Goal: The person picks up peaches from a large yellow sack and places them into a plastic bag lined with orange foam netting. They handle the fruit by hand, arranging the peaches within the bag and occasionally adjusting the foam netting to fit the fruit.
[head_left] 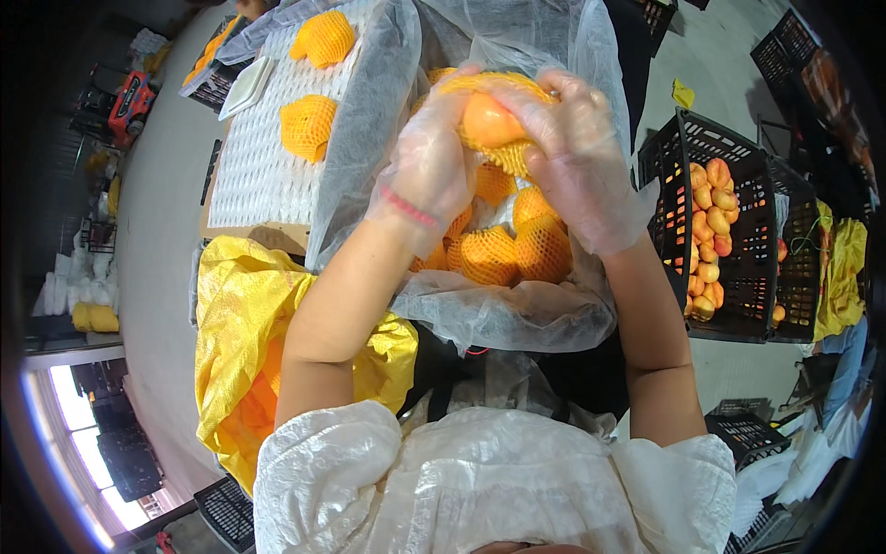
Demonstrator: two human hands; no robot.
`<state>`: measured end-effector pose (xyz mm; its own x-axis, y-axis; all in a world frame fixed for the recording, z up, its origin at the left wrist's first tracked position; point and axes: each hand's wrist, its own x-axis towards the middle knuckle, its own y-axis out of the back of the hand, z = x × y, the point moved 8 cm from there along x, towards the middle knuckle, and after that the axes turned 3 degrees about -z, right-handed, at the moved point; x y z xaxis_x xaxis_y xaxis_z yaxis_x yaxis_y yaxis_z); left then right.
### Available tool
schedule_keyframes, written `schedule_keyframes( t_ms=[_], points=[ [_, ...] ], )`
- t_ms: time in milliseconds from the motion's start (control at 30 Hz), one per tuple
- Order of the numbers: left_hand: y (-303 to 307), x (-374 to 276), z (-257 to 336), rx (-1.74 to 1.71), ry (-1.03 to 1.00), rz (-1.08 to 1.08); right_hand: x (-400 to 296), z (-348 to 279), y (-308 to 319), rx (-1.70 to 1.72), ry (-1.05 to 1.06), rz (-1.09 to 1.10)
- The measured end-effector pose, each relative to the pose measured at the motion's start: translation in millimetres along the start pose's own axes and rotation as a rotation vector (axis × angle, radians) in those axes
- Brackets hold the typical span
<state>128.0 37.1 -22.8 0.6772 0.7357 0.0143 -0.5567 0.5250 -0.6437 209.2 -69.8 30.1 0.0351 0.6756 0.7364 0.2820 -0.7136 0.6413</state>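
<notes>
Between my two gloved hands is a peach-like fruit, partly wrapped in a yellow foam net sleeve. My left hand grips the net and fruit from the left. On the right, my right hand holds the net's edge, thumb at its lower side. Both wear clear plastic gloves. Below them sits a container lined with thin whitish sheeting, holding several fruits in orange-yellow net sleeves. My hands hide part of its contents.
Two netted fruits rest on a white woven-looking sheet at left, near stacked white trays. A yellow sack stands below it. At right, a black plastic crate holds loose fruits.
</notes>
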Motion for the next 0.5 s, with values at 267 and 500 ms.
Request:
schedule_keyframes(
  t_ms=[267, 500],
  points=[
    [13.0, 2.3, 1.0, 0.342, 0.019, -0.060, -4.4, 40.4, -16.9, 1.020, -0.370, -0.266],
    [-14.5, -4.7, 8.7, 0.823, -0.273, -0.218, -21.1, 69.7, -41.0, 1.880, -0.689, -0.026]
  ],
)
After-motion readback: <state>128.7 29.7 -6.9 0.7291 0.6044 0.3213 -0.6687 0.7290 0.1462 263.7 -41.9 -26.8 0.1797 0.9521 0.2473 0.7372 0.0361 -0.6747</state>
